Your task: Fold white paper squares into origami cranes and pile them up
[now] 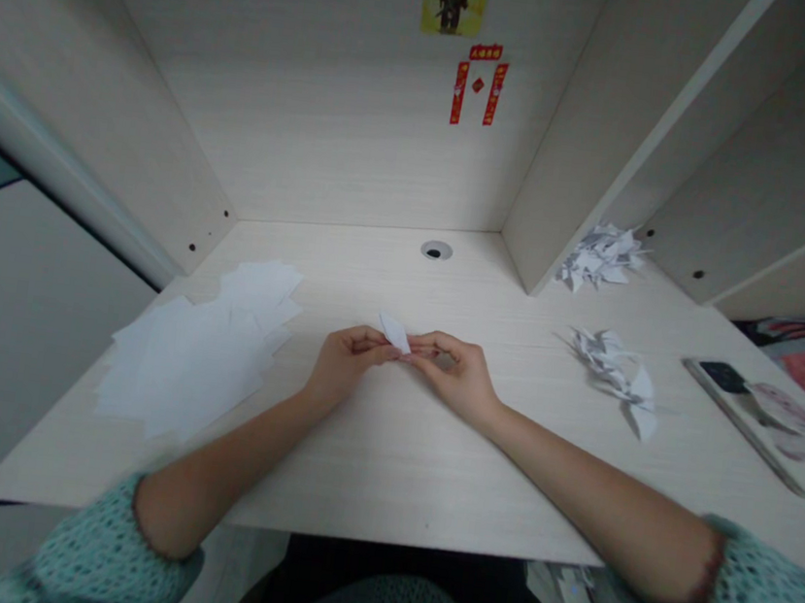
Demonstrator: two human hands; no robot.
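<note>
Left hand (345, 365) and right hand (459, 377), both bare, meet at the middle of a pale wood-grain table (381, 475), fingertips almost touching. Each is closed to a pinch, thumb against fingers, and between them they hold a small, white, pointed piece of folded paper (394, 331). The left fingertips grip along its near side; the right fingertips are at its near end, though how much paper they cover is hidden.

The folded piece sits in the narrow gap between the two hands, about equally close to both. Its long axis slants: the free tip points away from the person and toward the left, while the other end comes down to the right, to where the thumbs meet.

To the left, well apart from the piece, lies a broad, overlapping spread of flat white paper pieces (183, 353); the left hand is nearer to it. To the right, on the right hand's side, is a small loose cluster of folded white paper pieces (611, 366). Beyond that, beside an upright pale panel (593, 120), stands a fuller heap of crumpled-looking white folded paper (603, 258). Farther right lies a pale phone with a dark camera block (761, 424). Teal open-knit sleeves (100, 548) cover the arms to around the elbows.
</note>
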